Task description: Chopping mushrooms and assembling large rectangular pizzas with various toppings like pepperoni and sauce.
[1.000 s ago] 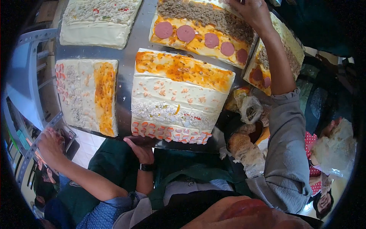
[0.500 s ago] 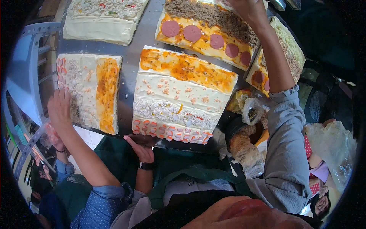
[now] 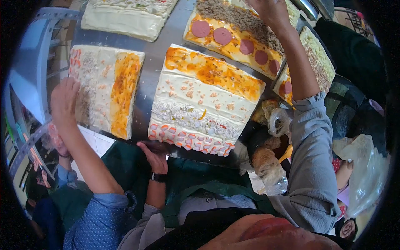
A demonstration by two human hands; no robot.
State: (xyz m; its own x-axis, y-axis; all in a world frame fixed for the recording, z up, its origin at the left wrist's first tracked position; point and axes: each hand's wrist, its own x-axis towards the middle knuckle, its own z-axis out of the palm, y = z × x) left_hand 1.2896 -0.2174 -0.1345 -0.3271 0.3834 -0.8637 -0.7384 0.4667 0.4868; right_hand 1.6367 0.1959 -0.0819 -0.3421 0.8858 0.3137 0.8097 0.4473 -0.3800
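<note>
My left hand point(image 3: 155, 160), with a dark band at its wrist, rests at the near edge of the metal table point(image 3: 143, 83), its fingers stretched toward the upper left. Just beyond lies a large bread slab point(image 3: 204, 85) striped with orange sauce, cream with orange bits, white shredded filling and crab-stick pieces. My right hand point(image 3: 273, 14) reaches over a slab of brown ground meat and pink sausage rounds point(image 3: 233, 35) at the far right. The picture's upper edge cuts off its fingertips, so what they hold is hidden.
At left, a co-worker's hand point(image 3: 64, 100) in a blue dotted sleeve touches another striped slab point(image 3: 106, 89). A cream-covered slab point(image 3: 125, 18) lies far left, a topped one point(image 3: 312, 62) far right. Plastic-wrapped food point(image 3: 268, 160) sits beside my right arm.
The view has shifted, so the slabs appear farther right and most a little higher. My right hand stays over the ground meat, my left at the table edge.
</note>
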